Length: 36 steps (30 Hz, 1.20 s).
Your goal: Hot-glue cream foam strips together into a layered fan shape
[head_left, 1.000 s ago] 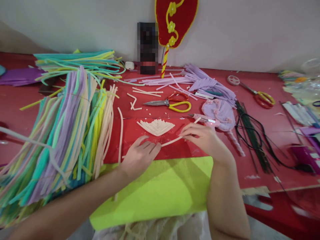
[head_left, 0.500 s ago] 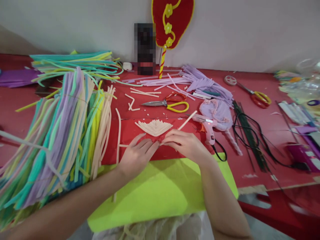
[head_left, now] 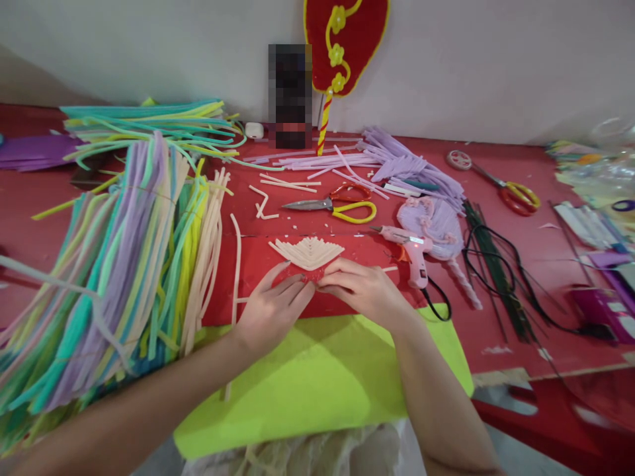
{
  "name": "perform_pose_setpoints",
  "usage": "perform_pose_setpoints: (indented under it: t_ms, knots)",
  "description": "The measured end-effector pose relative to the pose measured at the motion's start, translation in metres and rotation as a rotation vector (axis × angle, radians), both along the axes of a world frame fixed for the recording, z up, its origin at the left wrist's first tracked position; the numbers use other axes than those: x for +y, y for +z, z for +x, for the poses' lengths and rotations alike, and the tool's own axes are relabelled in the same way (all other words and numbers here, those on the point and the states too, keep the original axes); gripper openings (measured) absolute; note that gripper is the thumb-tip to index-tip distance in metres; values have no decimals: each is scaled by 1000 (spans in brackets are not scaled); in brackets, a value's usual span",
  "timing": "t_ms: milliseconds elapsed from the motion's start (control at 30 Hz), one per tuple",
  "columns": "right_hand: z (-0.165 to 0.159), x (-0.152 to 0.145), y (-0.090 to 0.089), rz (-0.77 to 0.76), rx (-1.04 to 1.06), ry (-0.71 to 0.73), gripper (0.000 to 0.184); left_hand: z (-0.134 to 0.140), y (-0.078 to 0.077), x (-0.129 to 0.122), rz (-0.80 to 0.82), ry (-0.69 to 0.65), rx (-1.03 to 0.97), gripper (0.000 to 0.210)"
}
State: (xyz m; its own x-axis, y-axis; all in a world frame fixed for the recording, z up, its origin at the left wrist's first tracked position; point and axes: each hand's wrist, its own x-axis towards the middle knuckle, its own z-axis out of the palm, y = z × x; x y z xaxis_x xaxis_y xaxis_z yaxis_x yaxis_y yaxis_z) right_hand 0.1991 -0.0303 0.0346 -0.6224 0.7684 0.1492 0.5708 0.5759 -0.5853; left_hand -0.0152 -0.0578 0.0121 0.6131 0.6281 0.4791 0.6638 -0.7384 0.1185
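Both my hands are closed on one cream pipe cleaner, its ends showing past the left and right hands and its middle hidden by my fingers. My left hand and my right hand meet fingertip to fingertip just above the red table. Directly beyond them lies a fan-shaped piece made of cream pipe cleaners laid in nested V shapes. A long, slightly bent cream pipe cleaner lies left of my left hand. The pink glue gun rests to the right of my right hand.
Scissors lie behind the fan-shaped piece. A large bundle of coloured pipe cleaners covers the left side. Purple pipe cleaners and a purple fan sit at the back right. A lime-green sheet hangs over the front edge.
The pipe cleaner's right end has swung down from slanting upward to nearly level. My hands have shifted only slightly.
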Motion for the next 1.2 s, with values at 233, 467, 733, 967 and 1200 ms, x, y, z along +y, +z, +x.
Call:
perform_pose_setpoints:
  t_ms: [233,467,733,967,1200]
  knots:
    - [-1,5,7,94,27,29,15,1,2,-1,24,12,2,25]
    - [-2,6,6,145,1,37,13,4,1,-2,-12,100,12,18]
    - [7,10,4,159,59,-33,11,14,27,-10,65,157,171,28]
    - [16,13,3,174,112,-148,11,35,82,-23,78,-76,260,29]
    - [17,13,8,171,142,-154,17,43,87,21,333,-465,344,21]
